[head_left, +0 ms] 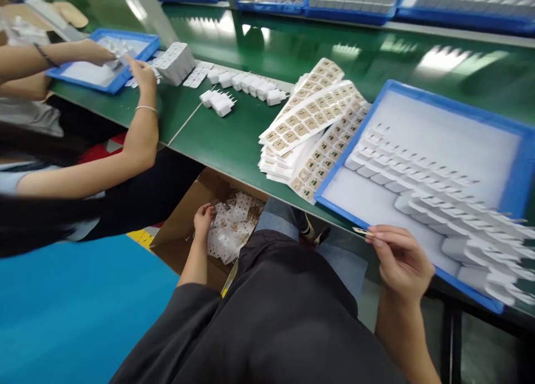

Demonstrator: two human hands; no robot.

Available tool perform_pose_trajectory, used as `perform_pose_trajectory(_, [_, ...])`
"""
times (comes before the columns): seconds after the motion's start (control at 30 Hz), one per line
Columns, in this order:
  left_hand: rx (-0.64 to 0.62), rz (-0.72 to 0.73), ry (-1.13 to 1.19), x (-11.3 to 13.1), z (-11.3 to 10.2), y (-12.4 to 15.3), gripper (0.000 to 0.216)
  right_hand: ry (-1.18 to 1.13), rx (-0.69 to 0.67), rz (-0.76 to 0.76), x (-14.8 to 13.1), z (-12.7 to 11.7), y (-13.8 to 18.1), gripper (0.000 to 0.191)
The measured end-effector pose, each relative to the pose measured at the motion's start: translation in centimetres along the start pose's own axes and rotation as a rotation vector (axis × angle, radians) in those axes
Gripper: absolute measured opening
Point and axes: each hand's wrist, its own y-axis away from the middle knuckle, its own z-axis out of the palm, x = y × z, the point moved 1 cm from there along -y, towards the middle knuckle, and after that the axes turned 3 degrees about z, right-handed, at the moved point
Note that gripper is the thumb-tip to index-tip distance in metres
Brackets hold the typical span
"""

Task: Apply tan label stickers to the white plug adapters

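Observation:
My left hand (203,219) is down at a cardboard box (175,236) below the table edge. Its fingers look loosely bent and apart, with nothing plainly between them. Beside it, inside the box, lie crumpled white scrap sheets (234,225). My right hand (403,258) is closed in a pinch on thin, pale, pointed tweezers (363,232), near the front edge of a blue-rimmed tray (351,210). Rows of white plug chargers (422,178) lie in that tray, pins up. Left of the tray is a stack of label sheets (307,119) with beige stickers.
More white chargers (219,102) stand on the green table (234,141). At the left, a co-worker's hands (144,74) work over another blue tray (98,83). Filled trays (355,2) line a raised shelf at the back. A metal post (156,16) rises there.

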Motion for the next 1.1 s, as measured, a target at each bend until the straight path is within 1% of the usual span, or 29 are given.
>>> perform_pose_trajectory(0.07, [0.002,0.077,0.053,3.1,0.2,0.6,0.035,0.006,-0.047,0.014,-0.3,-0.3,0.1,0.016])
perform_pose_trajectory(0.13, [-0.001,0.242,0.120,7.5,0.5,2.2,0.034,0.019,-0.072,0.030,-0.7,-0.5,0.0,0.017])
perform_pose_trajectory(0.17, [0.016,0.407,0.162,10.2,0.7,3.2,0.032,0.028,-0.067,0.031,-0.9,-0.7,0.0,0.017])
perform_pose_trajectory(0.2, [-0.011,0.584,0.200,13.1,1.1,4.5,0.029,0.035,-0.055,0.027,-1.2,-0.8,0.0,0.018])
perform_pose_trajectory(0.23, [-0.055,0.750,0.239,16.1,1.6,5.8,0.025,0.040,-0.042,0.020,-1.5,-0.9,0.0,0.018])
perform_pose_trajectory(0.27, [-0.130,0.922,0.254,19.3,2.3,7.1,0.023,0.045,-0.032,0.008,-1.7,-1.1,0.1,0.019])
perform_pose_trajectory(0.3, [-0.184,1.086,0.250,22.5,3.3,8.3,0.021,0.052,-0.025,-0.006,-2.1,-1.3,0.2,0.019])
perform_pose_trajectory(0.37, [-0.274,1.345,0.218,28.3,5.8,10.5,0.021,0.083,-0.014,-0.024,-2.6,-1.9,0.6,0.020])
perform_pose_trajectory(0.43, [-0.337,1.561,0.139,33.1,9.2,12.3,0.027,0.113,-0.004,-0.025,-3.0,-2.6,1.2,0.022])
perform_pose_trajectory(0.5, [-0.376,1.720,0.011,36.2,12.7,14.0,0.046,0.115,0.010,0.000,-3.2,-3.5,2.0,0.024])
perform_pose_trajectory(0.57, [-0.382,1.794,-0.126,37.7,15.8,15.5,0.066,0.097,0.037,0.025,-3.1,-4.3,2.9,0.026])
perform_pose_trajectory(0.6, [-0.369,1.806,-0.181,38.0,17.0,16.2,0.071,0.090,0.057,0.032,-2.9,-4.7,3.3,0.026])
perform_pose_trajectory(0.63, [-0.343,1.810,-0.222,38.1,17.9,16.7,0.071,0.086,0.078,0.036,-2.7,-5.0,3.6,0.027])
perform_pose_trajectory(0.7, [-0.267,1.812,-0.249,37.7,18.9,17.5,0.055,0.081,0.110,0.042,-2.2,-5.4,4.2,0.027])
perform_pose_trajectory(0.77, [-0.220,1.819,-0.218,37.2,19.0,17.6,0.032,0.077,0.131,0.056,-1.6,-5.7,4.5,0.027])
perform_pose_trajectory(0.8, [-0.241,1.818,-0.187,36.9,18.8,17.5,0.023,0.073,0.140,0.066,-1.3,-5.7,4.5,0.026])
perform_pose_trajectory(0.83, [-0.300,1.805,-0.145,36.7,18.5,17.3,0.018,0.068,0.147,0.075,-1.1,-5.7,4.5,0.025])
perform_pose_trajectory(0.87, [-0.388,1.766,-0.081,36.5,18.1,16.9,0.015,0.062,0.154,0.084,-0.8,-5.7,4.4,0.025])
perform_pose_trajectory(0.9, [-0.492,1.688,0.008,36.2,17.6,16.5,0.015,0.055,0.160,0.090,-0.7,-5.6,4.3,0.024])
perform_pose_trajectory(0.93, [-0.602,1.569,0.122,35.9,17.1,16.0,0.017,0.043,0.165,0.096,-0.6,-5.4,4.1,0.022])
perform_pose_trajectory(0.97, [-0.706,1.410,0.259,35.5,16.4,15.6,0.023,0.028,0.167,0.101,-0.6,-5.3,3.9,0.021])
perform_pose_trajectory(1.03, [-0.886,1.021,0.565,34.5,15.1,14.8,0.040,-0.010,0.165,0.106,-0.9,-4.7,3.3,0.019])
perform_pose_trajectory(1.1, [-1.036,0.643,0.831,33.3,13.9,14.5,0.055,-0.053,0.142,0.106,-1.4,-3.9,2.5,0.017])
